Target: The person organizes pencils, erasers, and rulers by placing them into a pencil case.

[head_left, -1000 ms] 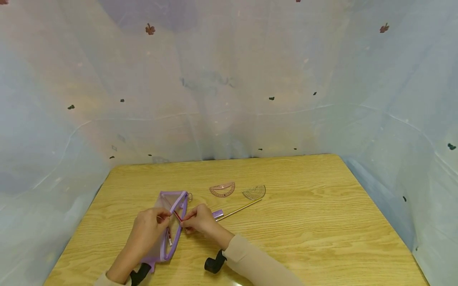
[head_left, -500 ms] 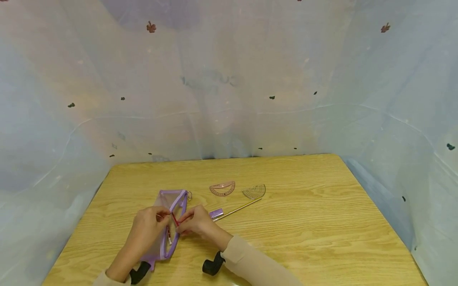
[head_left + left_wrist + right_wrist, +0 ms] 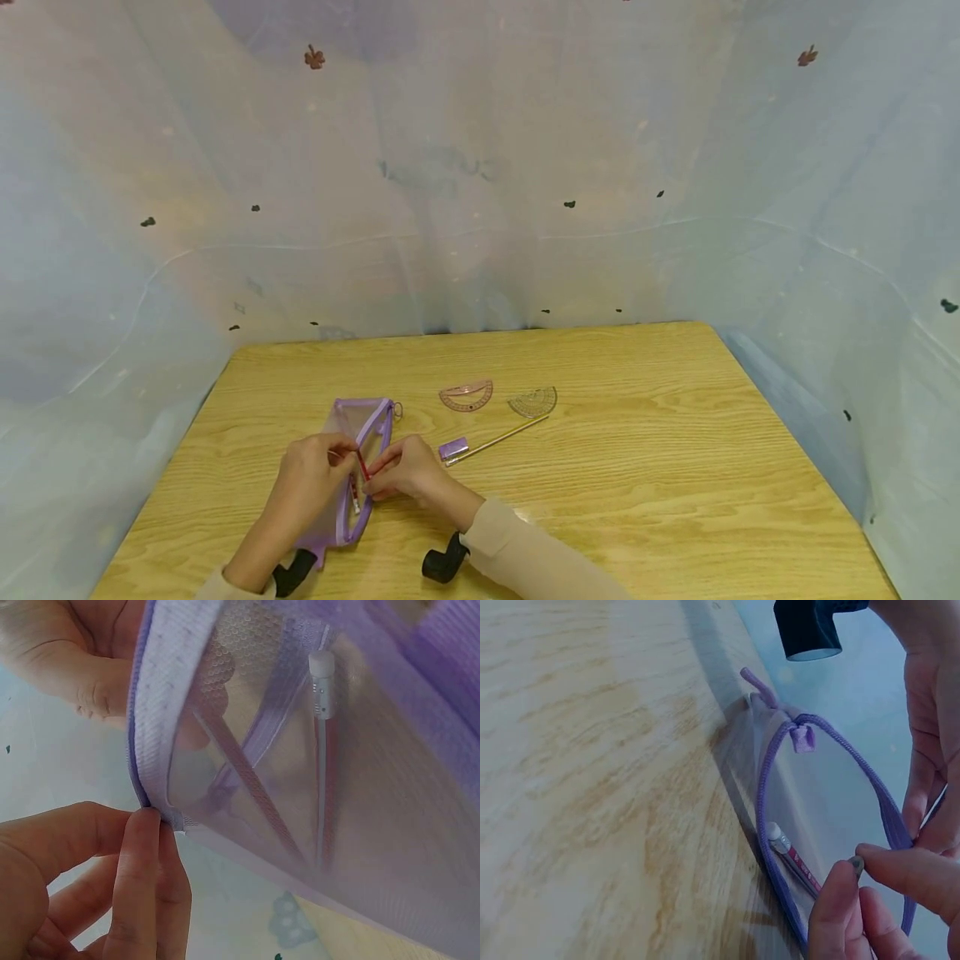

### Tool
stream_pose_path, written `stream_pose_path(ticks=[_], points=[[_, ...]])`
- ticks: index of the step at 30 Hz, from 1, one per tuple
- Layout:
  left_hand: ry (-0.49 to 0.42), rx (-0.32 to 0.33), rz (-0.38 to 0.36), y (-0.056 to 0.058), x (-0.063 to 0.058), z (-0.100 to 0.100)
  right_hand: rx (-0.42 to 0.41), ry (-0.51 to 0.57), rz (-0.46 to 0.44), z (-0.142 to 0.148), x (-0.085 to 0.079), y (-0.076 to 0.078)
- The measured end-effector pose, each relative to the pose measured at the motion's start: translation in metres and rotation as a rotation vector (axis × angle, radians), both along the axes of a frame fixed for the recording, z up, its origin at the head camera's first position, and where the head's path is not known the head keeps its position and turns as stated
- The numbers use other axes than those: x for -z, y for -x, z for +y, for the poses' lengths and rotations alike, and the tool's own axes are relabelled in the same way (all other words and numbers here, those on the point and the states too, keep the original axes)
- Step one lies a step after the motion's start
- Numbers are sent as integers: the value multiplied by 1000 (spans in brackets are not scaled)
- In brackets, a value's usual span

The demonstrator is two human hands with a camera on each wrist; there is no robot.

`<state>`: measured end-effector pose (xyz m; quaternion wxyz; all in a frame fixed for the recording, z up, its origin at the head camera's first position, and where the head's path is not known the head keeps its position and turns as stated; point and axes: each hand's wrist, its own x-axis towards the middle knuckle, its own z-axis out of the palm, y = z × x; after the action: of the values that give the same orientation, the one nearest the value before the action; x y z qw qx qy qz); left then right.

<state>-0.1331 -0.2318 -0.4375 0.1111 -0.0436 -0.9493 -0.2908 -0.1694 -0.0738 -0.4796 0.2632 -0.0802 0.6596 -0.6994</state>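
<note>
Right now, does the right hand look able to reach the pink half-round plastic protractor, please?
Probably not: the right hand pinches a red pencil at the purple mesh pouch, though only bare wooden table separates it from the protractor.

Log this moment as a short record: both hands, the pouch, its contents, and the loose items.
left hand: pinches the edge of the pouch's mouth
right hand: pinches the end of a slim red stick
pouch: purple-trimmed, see-through mesh, mouth open
red stick: partly inside the pouch, seen through the mesh
other contents: white-ended pencil
loose on table: pink protractor, clear protractor, small purple block, thin gold-coloured stick
unclear: whether block and gold-coloured stick touch
</note>
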Motion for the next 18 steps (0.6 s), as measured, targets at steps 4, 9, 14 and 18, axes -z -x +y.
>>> stream_pose_path(ticks=[4, 9, 14, 18], points=[[6, 2, 12, 0, 0, 0, -3, -6, 25, -1, -1, -1], [-2, -1, -4, -1, -2, 0, 0, -28, 39, -3, 2, -2], [-9, -8, -17, -3, -3, 0, -3, -69, 65, -4, 6, -3], [-11, -13, -16, -3, -3, 0, -3, -82, 79, -5, 6, -4]])
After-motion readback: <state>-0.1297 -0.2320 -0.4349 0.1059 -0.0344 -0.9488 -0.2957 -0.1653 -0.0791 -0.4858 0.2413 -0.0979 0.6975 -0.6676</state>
